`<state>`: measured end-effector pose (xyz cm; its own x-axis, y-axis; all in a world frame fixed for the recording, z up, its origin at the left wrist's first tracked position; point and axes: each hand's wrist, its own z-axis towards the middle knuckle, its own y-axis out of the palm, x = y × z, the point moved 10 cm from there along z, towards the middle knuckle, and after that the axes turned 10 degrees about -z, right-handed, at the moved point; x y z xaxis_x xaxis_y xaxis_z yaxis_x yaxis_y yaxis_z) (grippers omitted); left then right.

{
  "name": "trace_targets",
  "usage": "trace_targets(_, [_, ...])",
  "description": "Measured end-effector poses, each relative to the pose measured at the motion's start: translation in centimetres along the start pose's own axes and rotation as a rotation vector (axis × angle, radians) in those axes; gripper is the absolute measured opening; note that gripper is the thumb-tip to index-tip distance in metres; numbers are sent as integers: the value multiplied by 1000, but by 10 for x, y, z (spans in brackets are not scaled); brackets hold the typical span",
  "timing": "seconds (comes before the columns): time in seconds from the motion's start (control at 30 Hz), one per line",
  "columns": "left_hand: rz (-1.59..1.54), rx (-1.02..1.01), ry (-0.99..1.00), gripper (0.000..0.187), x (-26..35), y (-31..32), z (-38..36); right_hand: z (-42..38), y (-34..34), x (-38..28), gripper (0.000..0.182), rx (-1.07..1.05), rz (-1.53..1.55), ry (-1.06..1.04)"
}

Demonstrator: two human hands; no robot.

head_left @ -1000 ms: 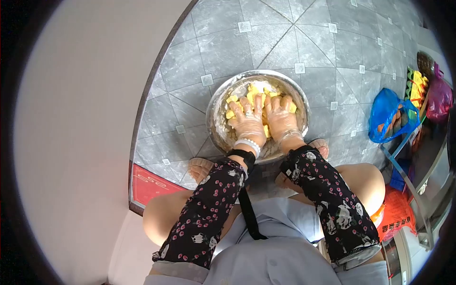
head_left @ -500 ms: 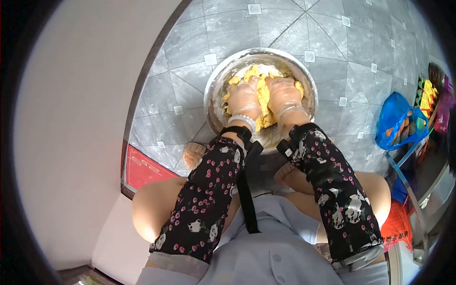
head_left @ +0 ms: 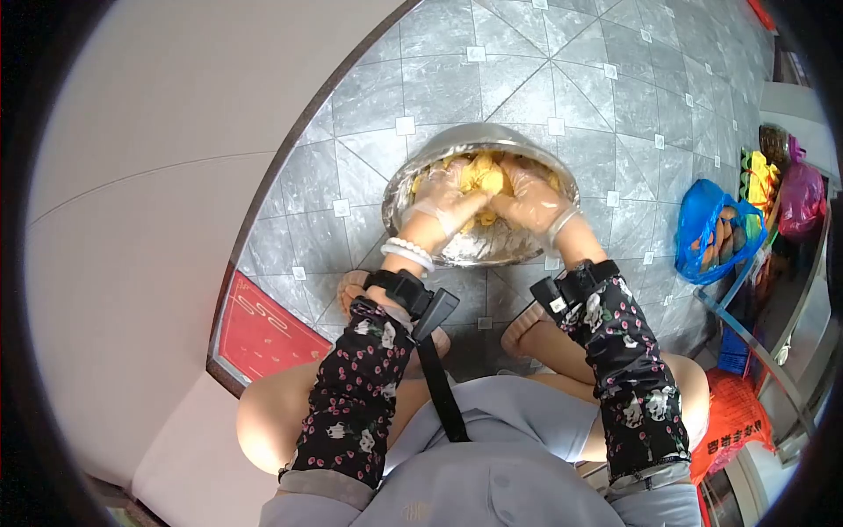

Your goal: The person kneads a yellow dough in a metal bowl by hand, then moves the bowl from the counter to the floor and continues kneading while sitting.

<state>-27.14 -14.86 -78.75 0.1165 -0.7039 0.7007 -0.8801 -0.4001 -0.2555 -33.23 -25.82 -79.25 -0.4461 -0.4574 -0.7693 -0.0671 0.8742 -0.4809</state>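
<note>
A steel mixing bowl [head_left: 481,133] on the floor is tilted toward me, its far outer wall showing. Inside lies lumpy yellow dough [head_left: 484,173], with pale flour stuck on the bowl's inner side. My left hand [head_left: 445,200], in a clear plastic glove, is curled against the left of the dough. From the other side my right hand [head_left: 530,198], gloved the same way, closes around it. The thumbs come close together at the near side of the lump. Most of the fingertips are hidden by the dough and the bowl rim.
Grey tiled floor [head_left: 518,83] surrounds the bowl. At right stand a blue plastic bag [head_left: 695,230] with brownish items, a purple bag [head_left: 801,200], a metal frame [head_left: 760,347] and a red bag [head_left: 731,422]. A red mat [head_left: 268,325] lies left, beside a pale wall [head_left: 167,211].
The bowl has tipped toward me. My hands have gone from pressing down on the dough to gripping it from both sides, with the forearms spread wider.
</note>
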Motion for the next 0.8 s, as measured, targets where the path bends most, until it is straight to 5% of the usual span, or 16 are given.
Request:
trace_targets(0.13, [359, 217, 198, 58, -19, 2, 21, 8, -1, 15, 63, 8, -382, 86])
trace_targets(0.27, [615, 329, 181, 52, -22, 10, 22, 14, 26, 25, 61, 47, -614, 252])
trace_targets(0.37, [40, 519, -45, 66, -31, -21, -8, -2, 8, -15, 55, 54, -683, 222])
trace_targets(0.47, [-582, 578, -382, 83, -63, -15, -25, -33, -18, 31, 48, 382, 41, 459])
trace_targets(0.53, [-853, 499, -594, 82, -83, 3, -16, -49, -10, 65, 47, 468, 146, 567])
trace_targets(0.67, [-767, 342, -682, 72, -67, 3, 13, -36, 12, 108, 58, 428, 214, 639])
trace_targets(0.8, [-750, 262, -474, 69, -91, 15, 52, 2, 22, 130, 64, 131, 52, 594])
